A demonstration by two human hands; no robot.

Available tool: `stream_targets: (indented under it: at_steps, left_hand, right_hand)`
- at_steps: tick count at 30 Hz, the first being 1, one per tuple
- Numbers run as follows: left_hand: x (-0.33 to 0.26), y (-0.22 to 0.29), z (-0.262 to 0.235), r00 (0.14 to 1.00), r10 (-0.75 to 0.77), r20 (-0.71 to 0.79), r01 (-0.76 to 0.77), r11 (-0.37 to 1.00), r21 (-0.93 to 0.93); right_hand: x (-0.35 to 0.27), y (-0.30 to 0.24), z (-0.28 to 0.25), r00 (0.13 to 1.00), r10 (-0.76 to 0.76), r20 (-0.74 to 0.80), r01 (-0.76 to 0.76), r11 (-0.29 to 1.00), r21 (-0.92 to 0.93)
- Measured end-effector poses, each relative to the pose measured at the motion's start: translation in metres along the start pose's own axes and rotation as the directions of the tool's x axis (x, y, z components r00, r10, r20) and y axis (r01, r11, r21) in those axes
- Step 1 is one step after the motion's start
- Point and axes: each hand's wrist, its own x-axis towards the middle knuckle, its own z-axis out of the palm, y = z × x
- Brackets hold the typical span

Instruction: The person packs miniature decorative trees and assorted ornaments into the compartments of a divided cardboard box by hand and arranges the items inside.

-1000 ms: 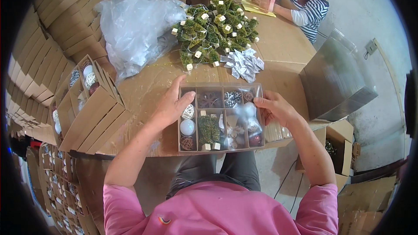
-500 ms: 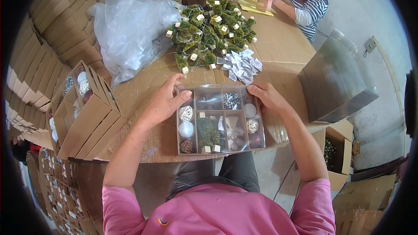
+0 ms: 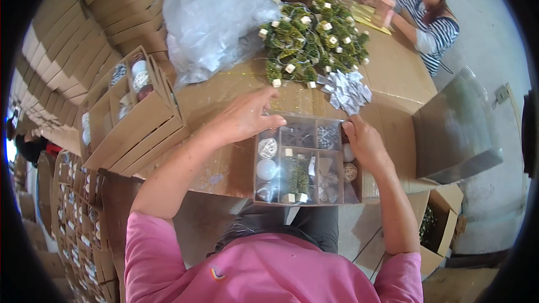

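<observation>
Left hand [image 3: 247, 116] at the box's far left corner, thumb over the edge and fingers spread beyond it; whether it grips or only rests there, I cannot tell. Right hand [image 3: 366, 139] grasps the far right corner, fingertips hidden. The box [image 3: 351, 195] sits between them at the near edge of the surface [image 3: 388, 134]. A clear cover [image 3: 304, 148] seems to lie over most of it, apparently stopping short of the right column. Inside are a green piece [image 3: 296, 177], a white ball [image 3: 266, 170], a pine cone [image 3: 328, 137] and a woven ball [image 3: 350, 172].

The step in hand looks like adjusting that cover; the next move calls for squaring its edges with the box walls, without snagging the contents.

Beyond lie paper tags [image 3: 349, 91], heaped greenery [image 3: 314, 39] and a plastic bag [image 3: 216, 22]. Stacked trays [image 3: 137, 145] stand left, a wrapped block [image 3: 457, 129] right; a co-worker [image 3: 441, 33] sits far right.
</observation>
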Motion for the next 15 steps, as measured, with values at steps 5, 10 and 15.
stream_targets:
  at_steps: [5,10,15]
  left_hand:
    - [0.006,-0.034,0.0,0.989,0.012,0.147,0.059,0.882,-0.468]
    - [0.002,-0.037,0.0,0.971,-0.018,0.237,0.166,0.767,-0.62]
    - [-0.002,-0.045,0.01,0.985,-0.063,0.162,0.114,0.936,-0.332]
  right_hand:
    - [0.005,-0.01,0.001,0.998,-0.003,0.059,0.002,1.0,0.017]
    - [0.0,-0.014,0.01,0.999,-0.001,-0.038,0.001,1.0,0.012]
    - [0.0,-0.019,0.009,1.0,0.0,-0.031,-0.001,0.998,-0.056]
